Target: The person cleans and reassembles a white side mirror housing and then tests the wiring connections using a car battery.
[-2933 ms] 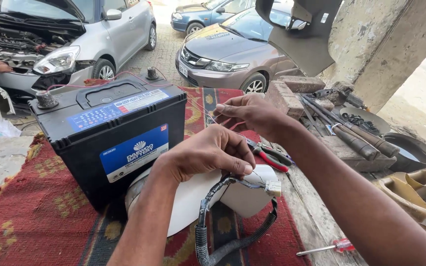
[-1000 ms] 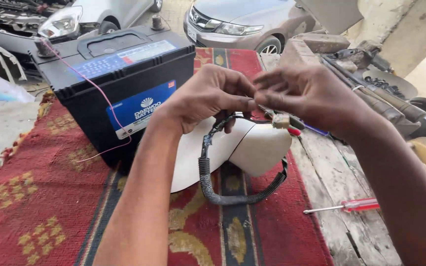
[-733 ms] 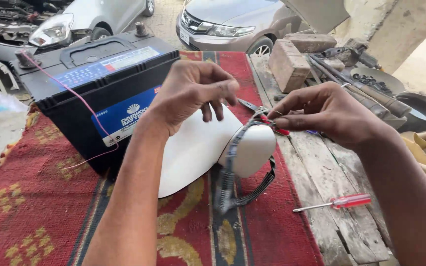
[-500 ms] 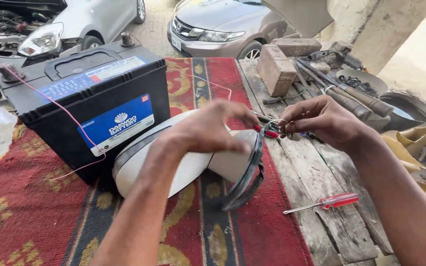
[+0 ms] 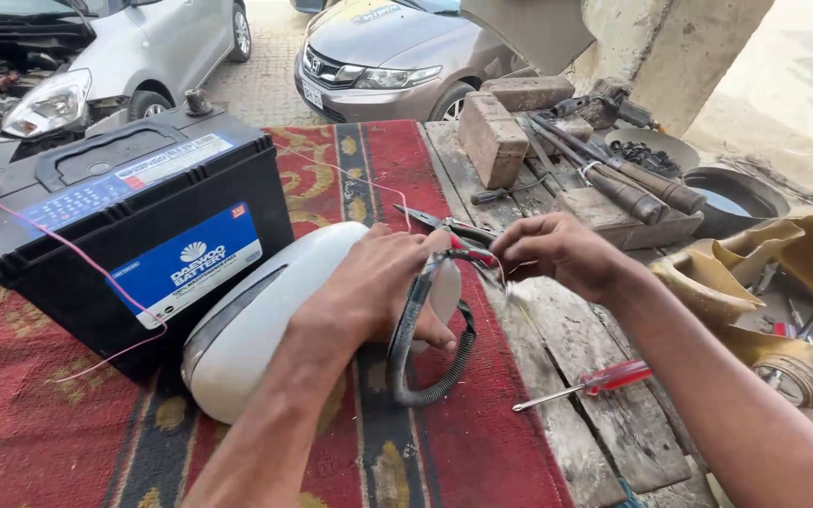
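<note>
Beside the car battery [image 5: 134, 235], left hand [image 5: 383, 292] clamps the white side mirror [image 5: 265, 320] and its corrugated harness [image 5: 425, 348] while right hand [image 5: 557, 254] pinches the wire ends [image 5: 493, 268], apparently readying a power test; next, steady, precise contact.

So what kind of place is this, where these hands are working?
Most likely an open-air roadside car repair workshop. A silver car stands with its bonnet up, a black car battery sits on the red rug, and the left hand rests on a detached white side mirror near worn tools.

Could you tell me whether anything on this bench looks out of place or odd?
Yes: a white car side mirror lies detached on the red rug, its black corrugated cable looping loose. A thin pink wire trails slackly over the black car battery.
</note>
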